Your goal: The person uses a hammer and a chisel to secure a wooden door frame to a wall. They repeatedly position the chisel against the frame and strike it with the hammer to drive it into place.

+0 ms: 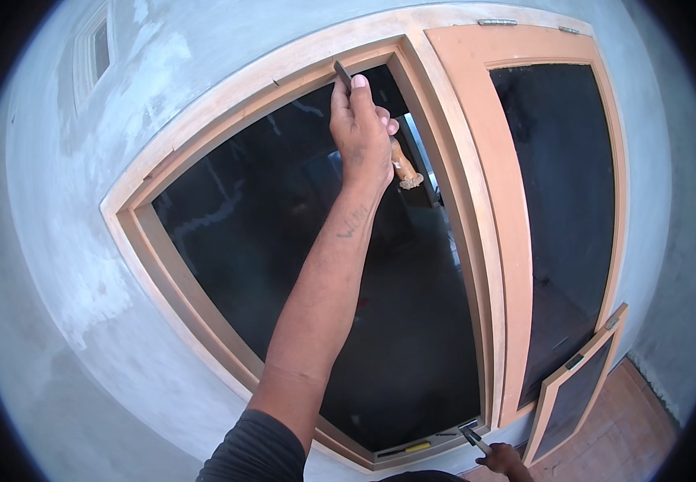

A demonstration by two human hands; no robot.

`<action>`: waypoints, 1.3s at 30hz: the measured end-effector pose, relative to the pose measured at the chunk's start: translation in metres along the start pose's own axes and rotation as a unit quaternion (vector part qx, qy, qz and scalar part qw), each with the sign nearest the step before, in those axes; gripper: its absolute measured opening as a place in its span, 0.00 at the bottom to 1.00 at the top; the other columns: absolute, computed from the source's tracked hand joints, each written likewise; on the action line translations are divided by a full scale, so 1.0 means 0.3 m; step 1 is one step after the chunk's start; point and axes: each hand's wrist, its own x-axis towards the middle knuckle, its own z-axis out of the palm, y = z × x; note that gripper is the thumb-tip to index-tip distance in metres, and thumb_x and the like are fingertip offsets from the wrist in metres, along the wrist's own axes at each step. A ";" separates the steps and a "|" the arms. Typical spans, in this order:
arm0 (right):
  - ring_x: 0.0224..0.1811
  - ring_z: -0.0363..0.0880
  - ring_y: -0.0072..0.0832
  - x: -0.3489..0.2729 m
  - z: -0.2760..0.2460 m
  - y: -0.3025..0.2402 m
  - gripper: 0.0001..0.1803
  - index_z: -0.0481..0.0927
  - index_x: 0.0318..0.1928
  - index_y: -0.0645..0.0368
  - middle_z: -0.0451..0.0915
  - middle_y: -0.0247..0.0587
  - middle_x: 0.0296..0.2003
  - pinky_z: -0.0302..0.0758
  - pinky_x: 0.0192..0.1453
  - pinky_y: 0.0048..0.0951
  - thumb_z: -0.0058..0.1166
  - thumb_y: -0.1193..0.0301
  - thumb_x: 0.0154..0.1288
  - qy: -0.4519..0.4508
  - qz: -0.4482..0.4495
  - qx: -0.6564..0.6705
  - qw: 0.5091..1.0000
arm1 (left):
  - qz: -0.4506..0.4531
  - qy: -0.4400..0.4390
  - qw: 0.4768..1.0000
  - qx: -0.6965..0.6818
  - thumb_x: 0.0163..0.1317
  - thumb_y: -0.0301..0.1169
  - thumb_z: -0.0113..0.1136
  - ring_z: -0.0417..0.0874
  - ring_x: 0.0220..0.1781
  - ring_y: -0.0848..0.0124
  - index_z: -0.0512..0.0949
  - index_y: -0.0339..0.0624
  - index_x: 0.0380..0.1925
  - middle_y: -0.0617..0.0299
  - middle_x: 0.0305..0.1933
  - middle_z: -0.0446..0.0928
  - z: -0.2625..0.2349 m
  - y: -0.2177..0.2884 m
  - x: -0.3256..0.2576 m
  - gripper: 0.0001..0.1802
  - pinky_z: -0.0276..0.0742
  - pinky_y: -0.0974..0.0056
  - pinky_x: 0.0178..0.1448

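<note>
My left hand [364, 140] is raised to the top of a wooden window frame [452, 120], its fingers closed around a chisel. The chisel's dark blade [342, 74] points up against the inner edge of the top rail, and its worn, frayed wooden handle [406, 167] sticks out below the fist. Down at the lower right, my right hand [502, 459] grips the handle of a hammer [473, 439]. The hammer head is close to the lower right corner of the frame. Small dark notches [276, 82] show along the top rail.
On the bottom rail lie a yellow-handled tool [417, 447] and small items. To the right, a wooden sash with dark glass [516, 241] hangs from hinges [498, 22]. A smaller glazed sash [542, 410] leans below it on the tiled floor [617, 422]. Grey plastered wall [67, 241] surrounds the frame.
</note>
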 end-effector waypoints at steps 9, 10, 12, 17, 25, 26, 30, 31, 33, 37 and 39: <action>0.61 0.83 0.53 -0.021 0.027 0.026 0.41 0.85 0.54 0.61 0.85 0.59 0.55 0.79 0.66 0.48 0.62 0.34 0.59 -0.006 0.005 -0.018 1.000 | -0.039 -0.040 0.998 -0.024 0.78 0.49 0.50 0.64 0.25 0.80 0.61 0.40 0.74 0.68 0.32 0.65 -0.070 0.010 0.026 0.33 0.61 0.72 0.27; 0.61 0.83 0.53 -0.022 0.027 0.028 0.41 0.85 0.54 0.61 0.85 0.59 0.55 0.79 0.66 0.48 0.62 0.35 0.59 -0.011 0.004 -0.012 1.000 | -0.040 -0.037 0.998 -0.016 0.78 0.49 0.50 0.63 0.25 0.79 0.61 0.39 0.73 0.68 0.32 0.65 -0.071 0.018 0.025 0.33 0.60 0.72 0.27; 0.61 0.83 0.52 0.012 0.066 0.061 0.40 0.86 0.54 0.60 0.85 0.58 0.55 0.79 0.65 0.49 0.62 0.35 0.59 -0.017 -0.006 0.003 1.000 | -0.038 -0.035 0.999 0.006 0.78 0.49 0.50 0.63 0.25 0.80 0.62 0.37 0.73 0.68 0.32 0.65 -0.072 0.029 0.020 0.34 0.60 0.72 0.27; 0.59 0.84 0.51 -0.016 0.049 0.016 0.36 0.87 0.53 0.55 0.86 0.54 0.53 0.79 0.65 0.49 0.63 0.37 0.59 -0.027 0.006 0.021 0.999 | -0.033 -0.040 0.997 0.054 0.79 0.50 0.49 0.62 0.25 0.80 0.63 0.35 0.72 0.68 0.32 0.65 -0.066 0.045 0.012 0.34 0.60 0.72 0.27; 0.58 0.85 0.50 0.004 0.056 0.010 0.34 0.87 0.53 0.53 0.87 0.52 0.53 0.80 0.64 0.48 0.65 0.38 0.57 -0.043 -0.006 0.017 0.999 | -0.034 -0.038 0.996 0.079 0.79 0.50 0.52 0.63 0.26 0.80 0.65 0.35 0.71 0.68 0.32 0.65 -0.067 0.063 0.014 0.33 0.60 0.72 0.27; 0.58 0.85 0.50 0.009 0.058 0.013 0.35 0.87 0.53 0.53 0.87 0.52 0.53 0.80 0.64 0.48 0.65 0.38 0.57 -0.043 -0.006 0.018 0.999 | -0.035 -0.037 0.996 0.079 0.79 0.50 0.52 0.63 0.25 0.80 0.65 0.35 0.70 0.68 0.32 0.65 -0.066 0.064 0.014 0.33 0.60 0.72 0.27; 0.58 0.85 0.50 0.016 0.053 0.021 0.35 0.87 0.53 0.54 0.87 0.52 0.53 0.80 0.64 0.49 0.66 0.39 0.57 -0.047 0.003 0.025 0.999 | -0.039 -0.035 0.996 0.074 0.78 0.50 0.53 0.63 0.25 0.80 0.65 0.35 0.71 0.68 0.32 0.65 -0.057 0.066 0.016 0.34 0.60 0.73 0.27; 0.58 0.85 0.50 0.019 0.058 0.028 0.35 0.87 0.53 0.54 0.87 0.52 0.53 0.80 0.64 0.49 0.66 0.39 0.57 -0.040 0.000 0.026 0.999 | -0.041 -0.035 0.996 0.070 0.78 0.50 0.54 0.63 0.25 0.80 0.65 0.35 0.71 0.68 0.32 0.65 -0.060 0.065 0.018 0.34 0.60 0.73 0.27; 0.58 0.85 0.51 0.024 0.070 0.040 0.35 0.87 0.53 0.54 0.87 0.52 0.53 0.80 0.64 0.49 0.66 0.39 0.57 -0.026 -0.005 0.029 0.999 | -0.045 -0.037 0.996 0.066 0.78 0.50 0.54 0.63 0.25 0.80 0.65 0.35 0.70 0.68 0.32 0.66 -0.064 0.063 0.021 0.34 0.60 0.73 0.26; 0.58 0.85 0.50 0.000 0.046 0.029 0.35 0.87 0.53 0.54 0.87 0.52 0.53 0.80 0.64 0.48 0.66 0.40 0.57 -0.031 0.009 0.045 0.998 | -0.044 -0.040 0.996 0.070 0.77 0.51 0.56 0.63 0.25 0.80 0.65 0.35 0.69 0.68 0.32 0.66 -0.071 0.067 0.020 0.34 0.60 0.73 0.26; 0.58 0.85 0.50 -0.001 0.049 0.030 0.34 0.87 0.52 0.54 0.87 0.52 0.53 0.80 0.64 0.48 0.66 0.40 0.57 -0.041 0.023 0.055 0.997 | -0.042 -0.040 0.996 0.074 0.76 0.51 0.57 0.63 0.25 0.80 0.66 0.35 0.69 0.68 0.32 0.66 -0.071 0.072 0.020 0.34 0.60 0.73 0.26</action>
